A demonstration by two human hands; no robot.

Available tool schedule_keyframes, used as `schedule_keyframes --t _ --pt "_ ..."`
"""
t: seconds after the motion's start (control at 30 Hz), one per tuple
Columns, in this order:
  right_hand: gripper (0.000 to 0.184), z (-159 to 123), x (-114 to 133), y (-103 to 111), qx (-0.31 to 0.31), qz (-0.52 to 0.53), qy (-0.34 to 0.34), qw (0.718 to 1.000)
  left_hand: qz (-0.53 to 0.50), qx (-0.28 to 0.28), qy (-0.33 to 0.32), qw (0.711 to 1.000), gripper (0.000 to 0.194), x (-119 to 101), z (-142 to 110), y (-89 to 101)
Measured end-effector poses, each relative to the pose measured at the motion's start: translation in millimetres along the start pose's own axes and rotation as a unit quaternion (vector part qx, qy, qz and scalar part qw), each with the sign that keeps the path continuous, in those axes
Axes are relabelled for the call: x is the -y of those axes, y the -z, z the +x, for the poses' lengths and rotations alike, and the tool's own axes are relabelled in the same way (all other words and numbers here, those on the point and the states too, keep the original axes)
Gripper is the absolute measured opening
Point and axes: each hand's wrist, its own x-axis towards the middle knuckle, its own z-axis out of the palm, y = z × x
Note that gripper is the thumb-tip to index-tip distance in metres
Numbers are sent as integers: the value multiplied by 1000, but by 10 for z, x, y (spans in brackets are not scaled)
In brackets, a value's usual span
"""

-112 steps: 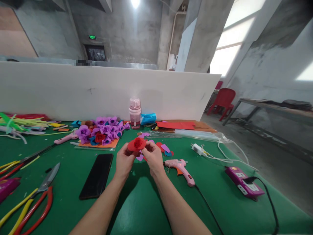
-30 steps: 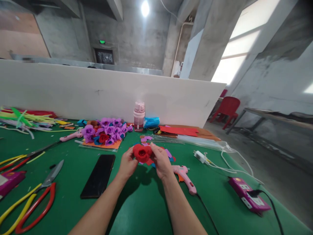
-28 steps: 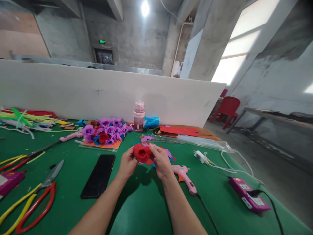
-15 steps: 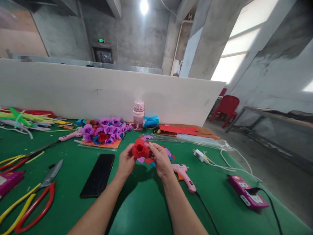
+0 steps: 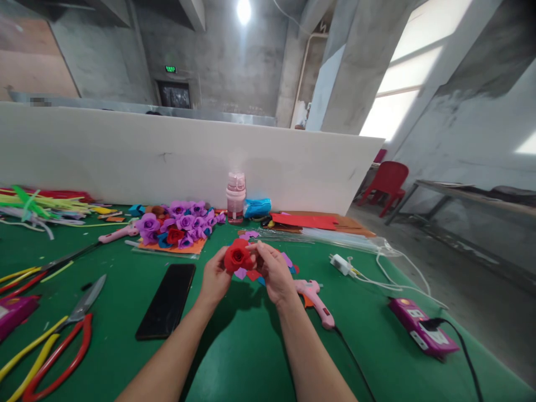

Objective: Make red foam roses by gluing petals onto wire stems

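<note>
A red artificial rose (image 5: 237, 256) with curled petals is held up over the green table, facing me. My left hand (image 5: 216, 274) is closed on its left side and lower edge. With the fingertips of my right hand (image 5: 273, 272) I pinch a petal at the rose's right edge. Loose petals (image 5: 253, 275) in red, purple and blue lie on the table beneath, partly hidden by my hands. Just right of my right wrist rests a pink glue gun (image 5: 315, 300), its cord running toward me.
A black phone (image 5: 166, 301) and red-and-yellow-handled scissors (image 5: 79, 318) lie to the left. Behind are finished purple roses (image 5: 184, 222), a pink bottle (image 5: 236, 198) and red sheets (image 5: 305, 220). A purple power strip (image 5: 422, 328) and a white charger (image 5: 342, 264) sit right.
The right fingers have shifted slightly on the rose's right edge, and the rose has turned a little. The whole view has moved slightly; the table things stay put.
</note>
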Motion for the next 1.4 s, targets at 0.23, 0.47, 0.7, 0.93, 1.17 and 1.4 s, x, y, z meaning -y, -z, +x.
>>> schedule_keyframes --t 0.23,0.47,0.7,0.93,1.17,1.4 --pt "41 35 6 26 -42 -8 -4 999 -4 4 7 1000 17 35 -11 -3" --pt "40 39 -37 7 -41 -9 10 999 -11 12 22 1000 19 63 -21 -11" --pt "37 75 -20 67 -78 -7 15 997 17 20 18 1000 17 14 -21 -5" --pt "33 38 -36 15 -55 -44 -6 997 4 67 28 997 21 -18 -34 -21" --pt "27 50 -58 37 -86 -50 29 995 -5 44 31 999 23 4 -28 -39" --pt "31 23 -19 9 -67 -39 -4 997 -14 28 39 999 27 37 -28 -27"
